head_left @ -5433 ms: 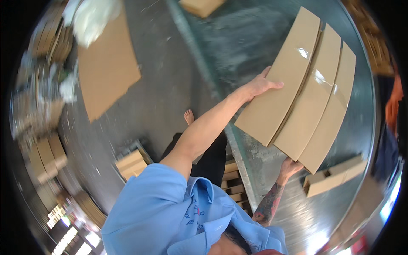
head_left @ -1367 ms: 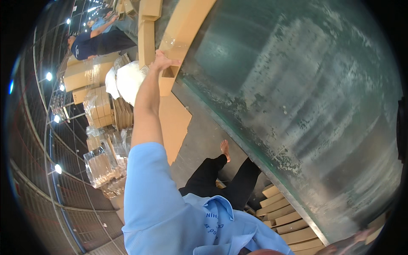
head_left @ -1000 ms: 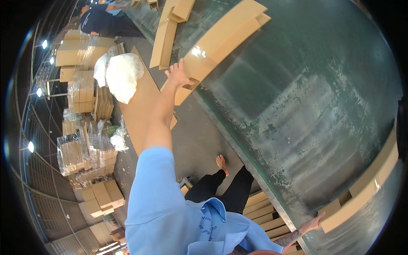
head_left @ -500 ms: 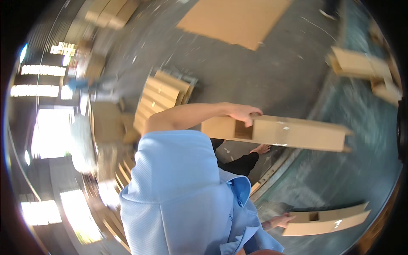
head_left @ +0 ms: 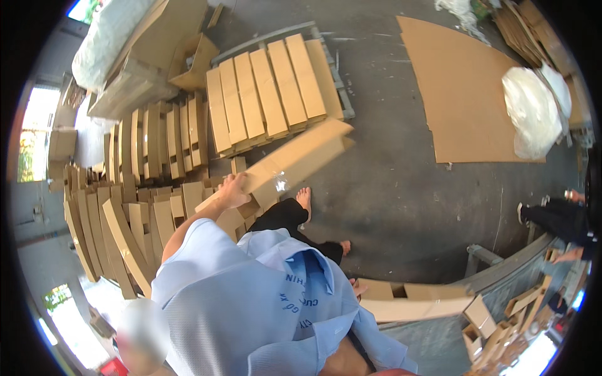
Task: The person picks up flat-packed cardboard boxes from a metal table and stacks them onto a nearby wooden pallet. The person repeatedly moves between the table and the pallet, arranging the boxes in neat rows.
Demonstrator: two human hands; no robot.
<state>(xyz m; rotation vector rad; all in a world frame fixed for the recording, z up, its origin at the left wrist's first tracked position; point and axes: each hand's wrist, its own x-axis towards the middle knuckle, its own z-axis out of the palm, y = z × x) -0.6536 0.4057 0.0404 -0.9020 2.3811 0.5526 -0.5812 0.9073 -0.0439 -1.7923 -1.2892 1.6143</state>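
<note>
My left hand (head_left: 233, 191) is closed on a long, narrow brown cardboard box (head_left: 298, 156), gripping it near its lower end. The box tilts up and to the right, its far end open, with a strip of shiny tape on its side. My right hand (head_left: 358, 289), mostly hidden by my light blue shirt, grips the near end of a second long cardboard box (head_left: 414, 309). That box has a square cut-out and extends right, by the edge of the green-topped table (head_left: 433, 332).
Long boxes lie side by side on a pallet (head_left: 347, 103) ahead. At left, rows of similar boxes (head_left: 150, 144) stand upright. A big cardboard sheet (head_left: 464, 106) and a white plastic bag (head_left: 533, 113) lie at right. Another person (head_left: 552, 216) is at the right edge, another at lower left.
My view has turned left, from the green table toward the pallet and standing boxes. Both hands have kept their boxes; the left one now points up and right.
</note>
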